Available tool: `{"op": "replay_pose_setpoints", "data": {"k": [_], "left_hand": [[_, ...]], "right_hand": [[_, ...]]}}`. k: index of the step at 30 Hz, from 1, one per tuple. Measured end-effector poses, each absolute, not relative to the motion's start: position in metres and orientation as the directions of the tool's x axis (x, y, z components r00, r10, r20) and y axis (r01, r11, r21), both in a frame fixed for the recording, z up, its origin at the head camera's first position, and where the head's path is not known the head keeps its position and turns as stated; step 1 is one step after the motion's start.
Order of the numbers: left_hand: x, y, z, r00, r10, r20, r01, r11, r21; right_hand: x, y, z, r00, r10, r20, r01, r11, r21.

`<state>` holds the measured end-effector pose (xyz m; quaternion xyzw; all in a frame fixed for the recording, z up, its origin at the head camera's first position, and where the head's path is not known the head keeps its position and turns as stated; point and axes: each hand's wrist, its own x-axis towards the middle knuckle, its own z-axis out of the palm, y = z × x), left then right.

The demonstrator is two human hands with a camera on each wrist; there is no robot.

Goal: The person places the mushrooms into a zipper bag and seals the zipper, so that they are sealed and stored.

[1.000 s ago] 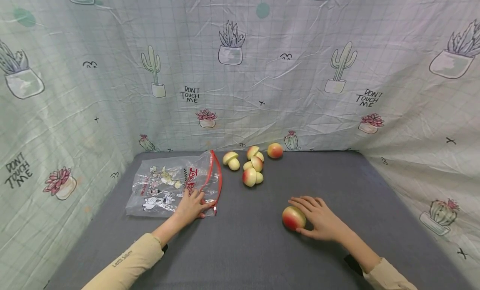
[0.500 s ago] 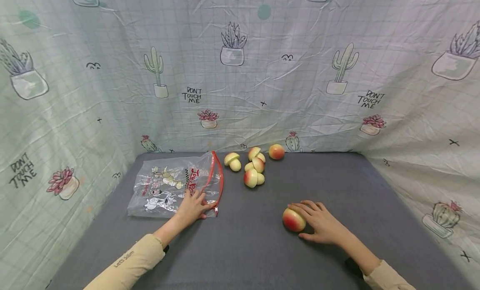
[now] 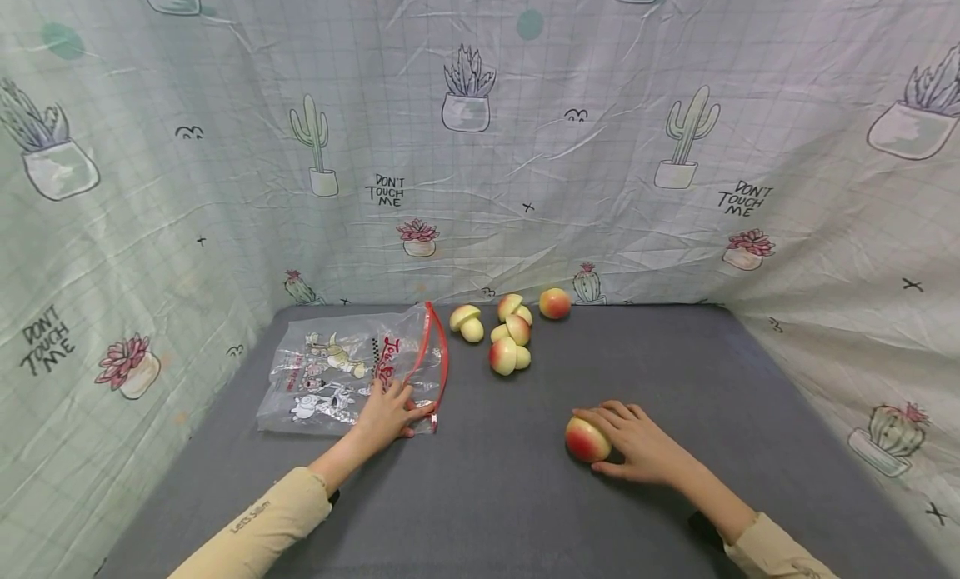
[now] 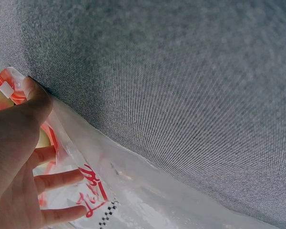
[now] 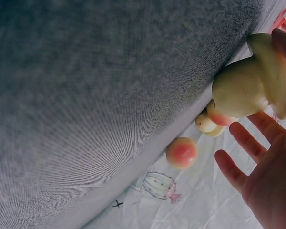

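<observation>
Printed cloth (image 3: pixel 600 146) walls this table (image 3: pixel 495 496) in on 3 sides, and the grey top gives plenty of bare room in the near half. Biggest thing on it is the clear zip bag (image 3: pixel 341 375), lying flat at the left with its red zip edge (image 3: pixel 438 354) facing the fruit. The left hand (image 3: pixel 386 414) rests on the near corner of that bag — in the wrist view the thumb and curled fingers pinch the plastic right at the red edge, so it is clamped on the bag.

Over to the right hand (image 3: pixel 637 441): fingers laid round a red-and-yellow peach (image 3: pixel 587 440), thumb low beside it. The peach sits on the table and is not yet lifted; the fingers look curved onto it more than flat.

Judging from the layout, nothing is in the bag. I count 1 peach under the hand, a cluster (image 3: pixel 506 341) of roughly 4 toy fruits just beyond the bag's mouth, and 1 lone peach (image 3: pixel 555 303) at the back by the cloth. So all the work looks left to do.

Room to move? The lane from peach to bag mouth is open — only the cluster sits near its far side, and the back wall crowds the rear fruit.
</observation>
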<state>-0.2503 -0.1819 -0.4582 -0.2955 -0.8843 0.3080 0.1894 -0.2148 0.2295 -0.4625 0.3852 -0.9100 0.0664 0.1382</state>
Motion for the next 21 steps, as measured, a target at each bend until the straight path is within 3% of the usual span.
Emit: {"op": "replay_pose_setpoints", "data": {"k": [11,21], "left_hand": [[-0.2510,-0.1820,-0.4621,-0.760,0.634,0.144,0.402,0.633,-0.662],[-0.2519,-0.1810,-0.4586,-0.781,0.614,0.112,0.394,0.625,-0.674]], "right_hand": [[-0.2151,0.2267,-0.4640,-0.626,-0.709,0.323,-0.752,0.659,-0.010],[-0.2181,0.2227,-0.4609,-0.647,-0.691,0.322,-0.738,0.673,-0.040]]}}
